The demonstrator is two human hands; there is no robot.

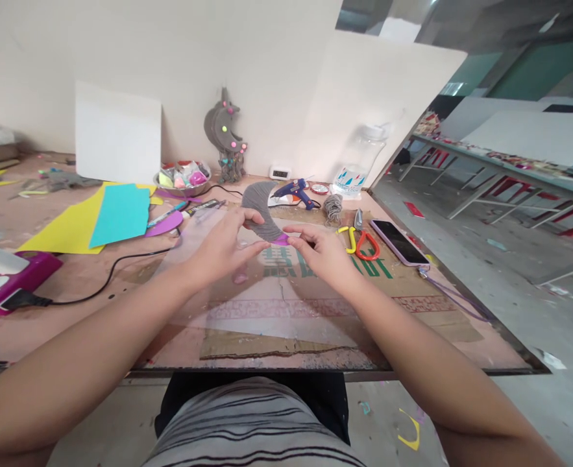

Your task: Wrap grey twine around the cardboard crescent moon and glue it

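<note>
A crescent moon shape wrapped in grey yarn is held up over the cardboard. My left hand grips its outer curve, with the thumb stretched toward the lower end. At that end a bare purple tip shows, and my right hand pinches it between thumb and fingers. Whether a loose yarn end lies in the right fingers is too small to make out. Behind the crescent rest a blue glue gun and a ball of grey yarn.
Right of my hands lie orange-handled pliers, yellow-handled scissors and a phone. A finished moon ornament leans on the wall beside a bowl of pompoms. Coloured sheets and a purple power strip are at left.
</note>
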